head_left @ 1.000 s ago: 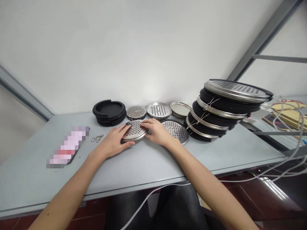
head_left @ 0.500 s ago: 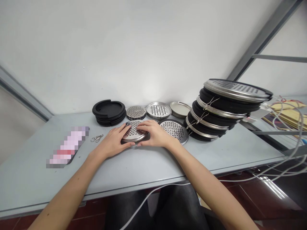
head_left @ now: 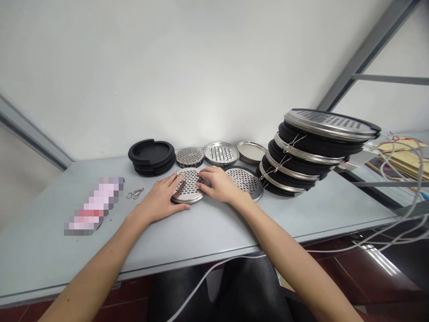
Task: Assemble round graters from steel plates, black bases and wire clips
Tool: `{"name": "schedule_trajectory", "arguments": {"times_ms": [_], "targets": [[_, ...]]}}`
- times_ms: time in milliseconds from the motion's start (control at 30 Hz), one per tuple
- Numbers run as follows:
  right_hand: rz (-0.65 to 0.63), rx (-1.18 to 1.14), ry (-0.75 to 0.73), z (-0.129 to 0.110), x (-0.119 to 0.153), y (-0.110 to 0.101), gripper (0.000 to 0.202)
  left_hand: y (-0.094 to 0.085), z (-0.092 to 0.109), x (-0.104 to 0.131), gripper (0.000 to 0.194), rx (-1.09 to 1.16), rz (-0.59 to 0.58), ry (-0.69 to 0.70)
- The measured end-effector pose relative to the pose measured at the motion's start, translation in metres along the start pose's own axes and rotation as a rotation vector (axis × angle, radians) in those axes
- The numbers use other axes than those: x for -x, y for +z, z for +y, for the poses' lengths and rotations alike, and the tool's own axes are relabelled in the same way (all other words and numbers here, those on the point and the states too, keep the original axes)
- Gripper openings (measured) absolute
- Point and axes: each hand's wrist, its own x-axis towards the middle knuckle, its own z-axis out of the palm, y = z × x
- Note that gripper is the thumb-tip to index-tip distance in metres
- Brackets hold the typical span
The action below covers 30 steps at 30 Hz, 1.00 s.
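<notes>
A round steel grater disc (head_left: 188, 184) with slotted holes lies near the middle of the table, with a dark edge showing beneath its rim. My left hand (head_left: 161, 197) grips its left side, thumb along the front edge and fingers reaching over the far left rim. On the right side, my right hand (head_left: 219, 183) bends its fingers and thumb onto the disc's top and rim. Just right of it, partly behind my right hand, lies another slotted grater disc (head_left: 246, 181) on a black base. What is under my palms is hidden.
Behind stand black ring holders (head_left: 152, 154), a fine-holed disc (head_left: 189, 157), a coarse grater disc (head_left: 221, 154) and plain metal lids (head_left: 251, 152). A tall leaning stack of clipped graters (head_left: 301, 156) rises at right. Wire clips (head_left: 135, 193) and a blurred phone-like item (head_left: 97, 205) lie left.
My right hand has shifted right and up off the disc's front edge, so more of the slotted surface shows. My left hand stays at the left side.
</notes>
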Motion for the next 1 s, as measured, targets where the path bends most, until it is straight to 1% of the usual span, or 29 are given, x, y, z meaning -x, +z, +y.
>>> {"name": "schedule_trajectory", "arguments": {"times_ms": [100, 200, 400, 633, 800, 1000], "targets": [[-0.011, -0.014, -0.020, -0.0019, -0.0004, 0.0001, 0.021, 0.0038, 0.0008, 0.0001, 0.097, 0.021, 0.004, -0.003], [-0.018, -0.013, -0.034, -0.0025, -0.0006, 0.0007, 0.020, 0.0053, 0.0024, 0.0003, 0.093, 0.028, -0.018, -0.014], [-0.047, 0.024, -0.017, -0.0001, 0.0001, 0.0026, 0.021, 0.0063, 0.0029, 0.0012, 0.090, 0.031, -0.028, 0.006], [-0.072, 0.019, 0.018, 0.0013, 0.0014, 0.0032, 0.024, 0.0028, 0.0014, 0.0028, 0.090, 0.046, -0.091, -0.004], [-0.076, 0.031, 0.044, 0.0007, 0.0018, 0.0026, 0.025, 0.0008, 0.0030, 0.0028, 0.076, 0.059, -0.064, 0.003], [-0.120, 0.040, 0.047, 0.0000, 0.0003, -0.0034, 0.023, -0.0022, 0.0059, 0.0013, 0.076, 0.087, -0.086, -0.036]]}}
